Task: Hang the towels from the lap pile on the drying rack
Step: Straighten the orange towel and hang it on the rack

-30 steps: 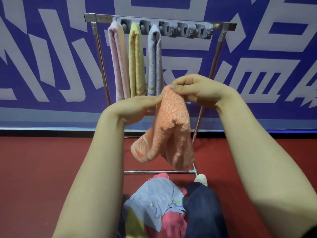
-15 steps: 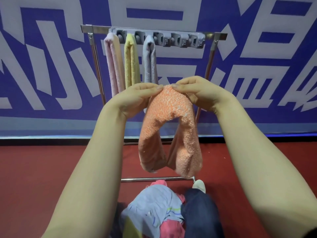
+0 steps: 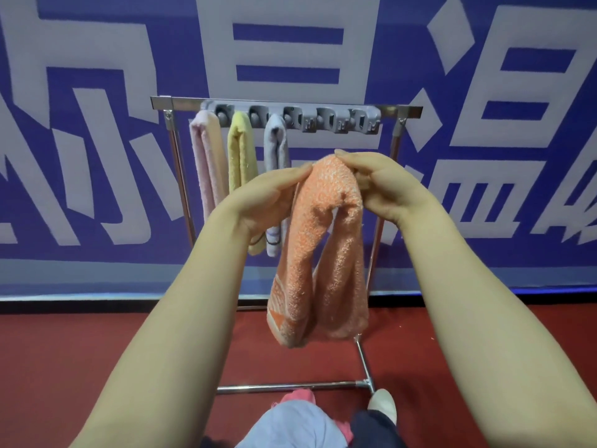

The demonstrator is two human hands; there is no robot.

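Both hands pinch the folded top of the orange towel (image 3: 319,253): left hand (image 3: 265,197) and right hand (image 3: 384,185) hold it in front of the drying rack (image 3: 290,103) (pink, yellow and grey towels hang there). The lap pile (image 3: 290,425) lies below.

We are losing the lap pile (image 3: 290,426) to the picture's bottom edge — only its pale blue and pink top is showing. Our left hand (image 3: 258,202) is covering lower stretches of the yellow towel (image 3: 240,150) and grey towel (image 3: 274,147) on the drying rack (image 3: 181,103). The orange towel (image 3: 323,253) is hiding part of the rack's right post and some fingers of our right hand (image 3: 384,185) — the clips (image 3: 329,121) are looking too small to judge.
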